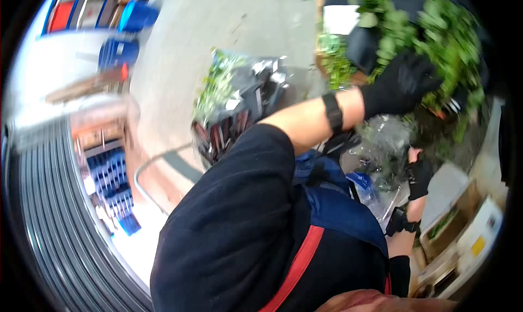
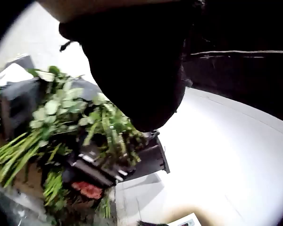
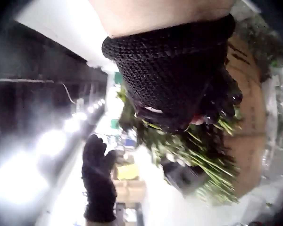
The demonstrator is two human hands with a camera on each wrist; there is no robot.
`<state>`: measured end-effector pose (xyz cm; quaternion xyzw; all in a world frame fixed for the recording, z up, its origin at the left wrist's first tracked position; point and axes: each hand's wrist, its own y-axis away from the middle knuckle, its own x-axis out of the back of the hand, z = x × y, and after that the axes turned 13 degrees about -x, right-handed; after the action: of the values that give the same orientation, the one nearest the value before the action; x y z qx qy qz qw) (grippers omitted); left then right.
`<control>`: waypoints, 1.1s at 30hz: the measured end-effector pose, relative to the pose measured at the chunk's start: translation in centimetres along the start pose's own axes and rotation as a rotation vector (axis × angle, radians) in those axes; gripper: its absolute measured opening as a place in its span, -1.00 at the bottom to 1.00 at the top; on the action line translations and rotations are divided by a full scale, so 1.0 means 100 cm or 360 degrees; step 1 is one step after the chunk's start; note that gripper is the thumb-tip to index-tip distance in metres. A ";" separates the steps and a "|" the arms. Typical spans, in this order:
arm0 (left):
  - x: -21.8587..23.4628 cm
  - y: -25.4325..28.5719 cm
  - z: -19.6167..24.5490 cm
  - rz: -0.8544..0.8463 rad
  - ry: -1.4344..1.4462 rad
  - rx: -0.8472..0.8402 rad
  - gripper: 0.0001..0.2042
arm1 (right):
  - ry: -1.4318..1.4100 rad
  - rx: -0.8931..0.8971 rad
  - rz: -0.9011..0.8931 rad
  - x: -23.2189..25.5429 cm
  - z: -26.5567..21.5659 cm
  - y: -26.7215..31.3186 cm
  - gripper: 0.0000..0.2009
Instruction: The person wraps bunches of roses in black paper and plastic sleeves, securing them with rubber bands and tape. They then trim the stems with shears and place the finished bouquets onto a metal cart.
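1. Left arm [image 1: 313,124]: stretched well forward, farther out than the other, its forearm bare below the dark sleeve [image 1: 229,197].
2. Left hand [image 1: 403,80]: black-gloved; in the right wrist view its fingers [image 3: 93,143] look nearly straight and close together, thumb [image 3: 112,157] apart.
3. Right arm [image 1: 402,242]: kept lower and nearer the body, forearm bare at the wrist.
4. Right hand [image 1: 419,175]: black-gloved, fingers curled inward, a bare fingertip [image 3: 196,119] showing.
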<state>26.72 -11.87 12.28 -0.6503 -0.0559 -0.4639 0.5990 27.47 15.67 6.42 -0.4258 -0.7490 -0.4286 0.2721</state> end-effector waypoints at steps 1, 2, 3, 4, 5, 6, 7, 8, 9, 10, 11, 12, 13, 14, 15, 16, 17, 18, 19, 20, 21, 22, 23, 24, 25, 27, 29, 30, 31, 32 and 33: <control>0.025 0.042 0.008 -0.0016 0.0054 0.0146 -0.56 | 0.0388 0.0061 -0.0054 -0.029 -0.007 0.003 -0.73; 0.049 0.088 0.008 -0.0134 0.0117 0.0206 -0.58 | 0.0311 0.0092 -0.0267 -0.057 -0.019 0.011 -0.68; 0.072 0.138 0.003 -0.0244 0.0186 0.0248 -0.60 | 0.0245 0.0059 -0.0469 -0.089 -0.024 0.017 -0.67; 0.098 0.186 -0.003 -0.0349 0.0190 0.0420 -0.63 | 0.0185 0.0229 -0.0535 -0.123 -0.026 0.025 -0.69; 0.122 0.226 -0.013 -0.0463 0.0210 0.0577 -0.66 | 0.0362 0.0284 -0.0672 -0.152 -0.024 0.022 -0.71; 0.150 0.277 -0.023 -0.0462 0.0168 0.0831 -0.67 | 0.0298 0.0068 -0.0914 -0.174 -0.050 0.031 -0.75; 0.181 0.323 -0.032 -0.0455 0.0137 0.1093 -0.68 | 0.0236 0.0204 -0.1022 -0.204 -0.064 0.029 -0.75; 0.217 0.356 -0.037 -0.0336 0.0138 0.1356 -0.68 | 0.0219 0.0314 -0.1070 -0.225 -0.094 0.027 -0.75; 0.251 0.389 -0.041 -0.0210 0.0143 0.1616 -0.67 | 0.0201 0.0418 -0.1119 -0.247 -0.131 0.026 -0.75; 0.274 0.434 -0.046 -0.0184 0.0059 0.1769 -0.67 | 0.0165 0.0362 -0.1182 -0.268 -0.172 0.026 -0.75; 0.295 0.477 -0.053 -0.0160 -0.0026 0.1917 -0.67 | 0.0128 0.0303 -0.1240 -0.295 -0.209 0.021 -0.74; 0.323 0.505 -0.060 -0.0016 0.0057 0.2160 -0.66 | 0.0160 0.0375 -0.1253 -0.335 -0.225 0.006 -0.74; 0.349 0.533 -0.066 0.0134 0.0144 0.2398 -0.65 | 0.0192 0.0446 -0.1268 -0.376 -0.240 -0.010 -0.73; 0.370 0.570 -0.073 0.0117 0.0155 0.2447 -0.65 | 0.0215 0.0621 -0.1274 -0.407 -0.274 -0.019 -0.71; 0.388 0.605 -0.078 0.0100 0.0170 0.2497 -0.65 | 0.0237 0.0794 -0.1280 -0.438 -0.309 -0.025 -0.68; 0.405 0.629 -0.080 0.0196 0.0225 0.2698 -0.63 | 0.0247 0.0822 -0.1276 -0.472 -0.336 -0.031 -0.66; 0.418 0.656 -0.082 0.0019 0.0126 0.2755 -0.55 | 0.0256 0.0850 -0.1271 -0.505 -0.360 -0.036 -0.64; 0.427 0.682 -0.081 -0.0097 -0.0008 0.2745 -0.51 | 0.0400 0.1057 -0.1128 -0.537 -0.381 -0.039 -0.62; 0.432 0.704 -0.077 -0.0215 -0.0141 0.2732 -0.46 | 0.0539 0.1265 -0.0982 -0.565 -0.399 -0.038 -0.61; 0.439 0.718 -0.073 -0.0416 -0.0271 0.2777 -0.33 | 0.0543 0.1217 -0.1058 -0.591 -0.419 -0.031 -0.59; 0.441 0.734 -0.066 -0.0358 -0.0282 0.2896 -0.29 | 0.0549 0.1168 -0.1138 -0.614 -0.437 -0.019 -0.58; 0.436 0.755 -0.057 -0.0298 -0.0296 0.3011 -0.25 | 0.0533 0.0952 -0.1390 -0.635 -0.457 -0.002 -0.55; 0.430 0.773 -0.049 -0.0238 -0.0313 0.3118 -0.22 | 0.0584 0.0953 -0.1505 -0.648 -0.471 0.014 -0.52; 0.409 0.806 -0.029 0.0021 -0.0089 0.3186 -0.13 | 0.0624 0.0986 -0.1509 -0.662 -0.480 0.033 -0.49; 0.399 0.790 -0.019 0.0276 0.0400 0.3488 -0.37 | 0.0668 0.1021 -0.1514 -0.675 -0.487 0.050 -0.47; 0.384 0.761 -0.016 0.0232 0.0214 0.3382 -0.30 | 0.0751 0.0835 -0.1772 -0.694 -0.502 0.076 -0.36; 0.375 0.714 -0.019 -0.0215 -0.0271 0.3700 -0.31 | 0.0888 0.0764 -0.1900 -0.702 -0.515 0.103 -0.22; 0.364 0.710 -0.009 -0.0272 -0.0507 0.3498 -0.33 | 0.0962 0.0750 -0.1944 -0.705 -0.521 0.116 -0.15; 0.355 0.709 0.003 -0.0332 -0.0728 0.3287 -0.35 | 0.1091 0.0708 -0.1975 -0.710 -0.524 0.129 -0.10; 0.348 0.710 0.013 -0.0090 -0.0655 0.3198 -0.40 | 0.1208 0.0681 -0.1991 -0.707 -0.526 0.136 -0.02; 0.343 0.712 0.018 0.0147 -0.0588 0.3090 -0.45 | 0.1263 0.0665 -0.2060 -0.711 -0.528 0.142 0.00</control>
<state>91.77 -46.56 -16.25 0.0592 -0.4792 -0.0841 0.8716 76.91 -55.35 -17.06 0.3399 -0.7599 -0.4723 0.2899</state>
